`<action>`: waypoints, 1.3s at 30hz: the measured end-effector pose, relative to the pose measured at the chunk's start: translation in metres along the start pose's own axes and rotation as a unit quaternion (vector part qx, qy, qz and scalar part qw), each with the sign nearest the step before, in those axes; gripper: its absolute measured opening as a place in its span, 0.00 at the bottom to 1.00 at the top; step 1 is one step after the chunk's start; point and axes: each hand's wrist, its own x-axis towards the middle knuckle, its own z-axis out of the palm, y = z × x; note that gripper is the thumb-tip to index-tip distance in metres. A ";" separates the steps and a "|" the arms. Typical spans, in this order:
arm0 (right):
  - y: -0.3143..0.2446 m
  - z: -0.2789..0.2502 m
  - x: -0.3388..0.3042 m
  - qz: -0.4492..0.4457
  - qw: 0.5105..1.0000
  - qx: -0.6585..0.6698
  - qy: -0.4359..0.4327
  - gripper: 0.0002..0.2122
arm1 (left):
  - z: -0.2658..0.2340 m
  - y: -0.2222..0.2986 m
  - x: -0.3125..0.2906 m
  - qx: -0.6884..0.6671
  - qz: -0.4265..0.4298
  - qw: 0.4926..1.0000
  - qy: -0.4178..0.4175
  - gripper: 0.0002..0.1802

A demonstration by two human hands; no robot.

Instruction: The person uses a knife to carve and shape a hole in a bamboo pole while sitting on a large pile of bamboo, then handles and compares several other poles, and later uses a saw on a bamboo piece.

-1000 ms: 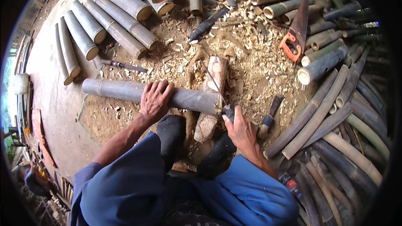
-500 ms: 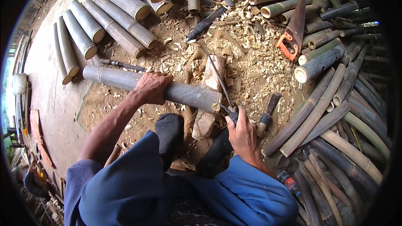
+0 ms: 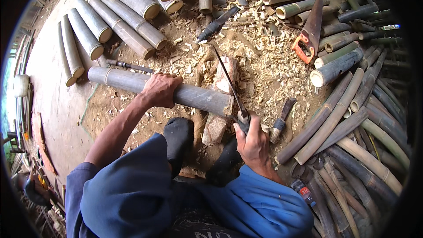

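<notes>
My left hand (image 3: 162,89) is closed over the top of a thick grey-green bamboo section (image 3: 200,98). Its right end rests across a rough, bark-covered wood block (image 3: 216,128). In my right hand (image 3: 254,141) is the dark handle of a long, thin blade tool (image 3: 230,78). Its blade slants up and to the left, past the bamboo's cut end and over the block. Whether the blade touches the bamboo, I cannot tell. My dark-covered feet (image 3: 178,139) are below the bamboo, on either side of the block's near end.
Wood chips (image 3: 260,70) cover the ground. An orange-handled saw (image 3: 308,35) leans on bamboo at right. A short knife (image 3: 283,120) lies right of my hand, a wrapped-handle tool (image 3: 216,25) ahead, a slim rod tool (image 3: 129,66) at left. Cut bamboo pieces (image 3: 128,26) surround the area.
My right hand has turned the blade tool slightly, its handle dropping a little toward me and its blade showing darker. My left hand and the bamboo stay nearly in place.
</notes>
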 end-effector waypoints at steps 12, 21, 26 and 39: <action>0.012 -0.002 0.004 -0.019 0.999 0.012 -0.027 0.15 | 0.000 0.003 -0.001 0.001 -0.015 1.000 -0.002 0.24; 0.019 0.001 0.008 0.064 0.993 -0.047 -0.085 0.13 | 0.012 0.003 -0.005 0.015 0.017 0.998 0.063 0.25; 0.026 0.010 0.001 0.047 0.996 -0.032 -0.072 0.16 | 0.011 0.003 -0.006 0.011 0.011 0.998 0.063 0.25; 0.043 0.015 0.005 0.124 0.987 -0.017 -0.104 0.14 | 0.010 0.005 0.000 0.005 0.017 0.998 0.060 0.25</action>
